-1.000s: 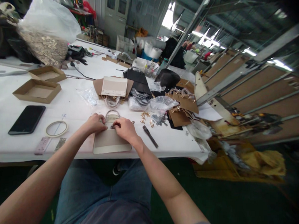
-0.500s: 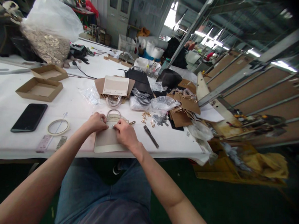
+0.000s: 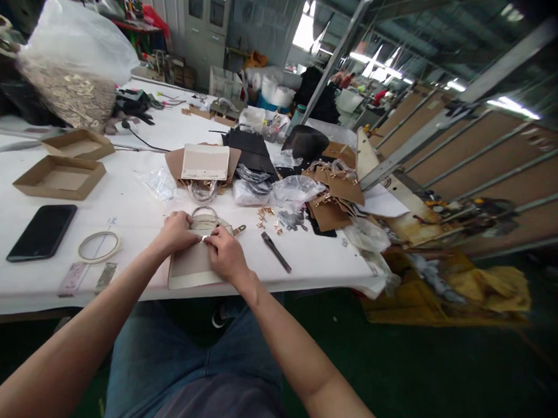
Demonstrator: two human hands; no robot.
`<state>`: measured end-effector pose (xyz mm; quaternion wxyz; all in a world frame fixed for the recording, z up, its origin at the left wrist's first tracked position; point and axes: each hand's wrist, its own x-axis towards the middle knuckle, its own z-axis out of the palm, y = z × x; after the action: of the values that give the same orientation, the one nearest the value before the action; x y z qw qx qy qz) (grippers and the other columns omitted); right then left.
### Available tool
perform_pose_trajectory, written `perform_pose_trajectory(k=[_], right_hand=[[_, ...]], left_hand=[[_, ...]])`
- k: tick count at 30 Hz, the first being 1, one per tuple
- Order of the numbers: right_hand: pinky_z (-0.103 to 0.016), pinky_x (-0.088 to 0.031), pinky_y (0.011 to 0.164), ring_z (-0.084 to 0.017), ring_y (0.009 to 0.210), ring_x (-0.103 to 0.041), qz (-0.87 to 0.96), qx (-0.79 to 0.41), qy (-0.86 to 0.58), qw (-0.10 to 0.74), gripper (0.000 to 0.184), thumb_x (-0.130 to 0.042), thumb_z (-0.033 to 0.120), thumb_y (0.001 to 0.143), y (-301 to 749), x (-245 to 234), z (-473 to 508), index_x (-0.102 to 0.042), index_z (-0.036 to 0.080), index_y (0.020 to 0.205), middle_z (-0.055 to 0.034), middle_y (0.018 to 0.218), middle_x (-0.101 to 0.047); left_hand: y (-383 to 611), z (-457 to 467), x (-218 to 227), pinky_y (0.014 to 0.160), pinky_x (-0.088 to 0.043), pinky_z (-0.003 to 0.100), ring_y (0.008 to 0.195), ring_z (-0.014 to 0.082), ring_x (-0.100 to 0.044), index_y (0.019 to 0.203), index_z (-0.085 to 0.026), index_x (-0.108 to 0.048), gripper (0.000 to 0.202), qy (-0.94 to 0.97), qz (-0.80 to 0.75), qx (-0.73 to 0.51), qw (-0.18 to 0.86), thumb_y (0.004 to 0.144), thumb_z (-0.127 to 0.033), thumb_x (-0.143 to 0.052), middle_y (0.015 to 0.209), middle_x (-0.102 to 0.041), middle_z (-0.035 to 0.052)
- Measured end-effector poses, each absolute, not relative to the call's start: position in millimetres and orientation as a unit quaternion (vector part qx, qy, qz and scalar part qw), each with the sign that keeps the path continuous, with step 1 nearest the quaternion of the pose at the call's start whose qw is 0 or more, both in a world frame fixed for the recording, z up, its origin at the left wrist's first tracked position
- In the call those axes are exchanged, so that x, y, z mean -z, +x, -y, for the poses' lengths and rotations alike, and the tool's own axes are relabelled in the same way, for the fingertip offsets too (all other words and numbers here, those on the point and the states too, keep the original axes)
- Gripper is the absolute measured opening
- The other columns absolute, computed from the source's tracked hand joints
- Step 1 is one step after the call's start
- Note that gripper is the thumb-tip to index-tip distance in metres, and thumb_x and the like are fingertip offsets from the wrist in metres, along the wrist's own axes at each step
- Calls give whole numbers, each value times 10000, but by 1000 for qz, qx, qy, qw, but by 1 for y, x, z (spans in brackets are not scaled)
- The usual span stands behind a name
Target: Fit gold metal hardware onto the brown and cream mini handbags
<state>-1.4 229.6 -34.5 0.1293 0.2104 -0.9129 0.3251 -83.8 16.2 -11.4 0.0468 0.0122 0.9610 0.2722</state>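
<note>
**Both hands on the clasp of the beige bag panel**

I see the flat beige leather bag panel [image 3: 191,266] lying at the near edge of the white work table [image 3: 134,210], directly in front of me at 12 o'clock. My left hand [image 3: 177,232] presses down on its upper left corner, fingers curled over the top edge beside the clear ring handle [image 3: 203,212]. My right hand [image 3: 225,255] sits at the panel's upper middle, thumb and forefinger pinched together on a small metal fitting [image 3: 204,238]; the fitting is too small for me to tell its exact form.

To do this step well, I judge the left hand should keep the panel pinned flat so it does not slide, while the right works the fitting with short, steady pressure, square to the leather, to avoid scratching it.

At 2 o'clock from the panel lies a dark slim hand tool [image 3: 276,252], with loose gold metal fittings [image 3: 267,217] just beyond it. At 9 o'clock lie a roll of pale tape [image 3: 99,246] and a black smartphone [image 3: 42,231]. A second beige panel on brown card [image 3: 205,162] rests at 12 o'clock, further back
</note>
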Motion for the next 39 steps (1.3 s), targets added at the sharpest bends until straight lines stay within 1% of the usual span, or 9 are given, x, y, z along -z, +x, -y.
perform_pose_trajectory(k=[9,12,18,21,24,27,29,33,39], right_hand=[[-342,-621,999,-227,1064,-736,877,-415,163,177,355,-672,180,1133,-6,15,-274,-749,207,1479,-96,1337,-760],[-387,-582,1033,-288,1157,-727,934,-291,-7,208,208,-776,307,1123,-2,6,-330,-800,197,1298,-130,1302,-755],[-394,-551,1004,-326,1189,-738,977,-178,-94,64,276,-860,441,1075,-2,28,-397,-757,191,1132,-160,1250,-784],[-379,-554,980,-309,1142,-747,961,-248,-77,97,218,-782,408,1091,-4,37,-398,-701,207,1064,-155,1193,-798],[-326,-563,791,-238,877,-727,866,-462,-75,175,327,-746,531,1090,-4,27,-388,-645,230,1170,-82,1038,-786],[-237,-373,507,-132,527,-442,680,-702,-43,206,502,-829,655,1019,-6,-2,-363,-580,282,1245,91,758,-584],[-221,-241,441,-95,471,-261,583,-794,-7,171,531,-895,682,976,-12,-25,-338,-555,284,1063,137,659,-393],[-251,-237,406,-81,459,-275,530,-842,19,93,754,-821,851,990,-35,-53,-278,-378,281,772,99,618,-369],[-274,-363,481,-122,503,-437,600,-782,46,162,674,-831,807,1014,-61,-27,-209,-499,272,773,76,589,-474]], left_hand=[[-78,-23,5,1244,-545,591,1425,458,-604,1211,-295,-795,444,47,-973,-216,71,792,-437,-825,1483,-614,155],[-83,-22,-2,1259,-544,552,1438,445,-600,1202,-314,-823,475,44,-970,-218,102,749,-453,-859,1467,-612,143],[-102,-25,-8,1198,-595,478,1313,399,-678,1184,-303,-855,541,71,-972,-175,139,650,-392,-882,1375,-607,140],[-104,-26,-4,1208,-594,476,1306,393,-689,1190,-313,-875,539,81,-973,-169,137,655,-378,-874,1384,-602,141],[-104,-28,-1,1202,-598,448,1308,381,-693,1196,-296,-886,541,72,-973,-170,138,661,-375,-881,1419,-615,150],[-105,-35,-7,1189,-600,424,1310,381,-695,1182,-245,-901,533,63,-975,-146,158,661,-358,-891,1457,-630,179],[-106,-41,-15,1182,-599,416,1308,388,-699,1181,-203,-907,532,56,-975,-123,175,671,-353,-894,1477,-639,207],[-106,-46,-34,1112,-623,381,1247,367,-736,1198,-208,-910,543,39,-971,-116,205,673,-342,-925,1472,-683,198],[-101,-43,-41,1017,-638,332,1130,320,-779,1158,-231,-889,447,61,-964,-136,222,721,-325,-888,1217,-805,127]])
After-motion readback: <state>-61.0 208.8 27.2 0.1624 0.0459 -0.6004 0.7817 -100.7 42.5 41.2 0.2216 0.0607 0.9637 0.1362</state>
